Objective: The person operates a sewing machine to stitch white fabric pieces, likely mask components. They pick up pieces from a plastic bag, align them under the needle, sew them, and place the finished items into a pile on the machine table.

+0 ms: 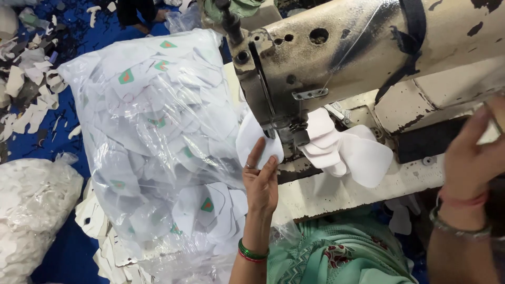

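My left hand (pixel 261 179) reaches up to a white fabric piece (pixel 251 138) and pinches its lower edge just left of the sewing machine's needle and presser foot (pixel 288 130). A ring and green bangles show on that hand and wrist. My right hand (pixel 470 163) is raised close to the camera at the right edge, blurred, fingers curled near the machine's right end; whether it holds anything is unclear. A chain of sewn white pieces (pixel 347 150) lies on the machine bed behind the needle.
The worn cream sewing machine (pixel 368 47) fills the upper right. A big clear plastic bag (pixel 152 131) of white pieces with green-and-red marks stands left of it. A second bag (pixel 31 210) and white scraps (pixel 31 79) lie on the blue floor.
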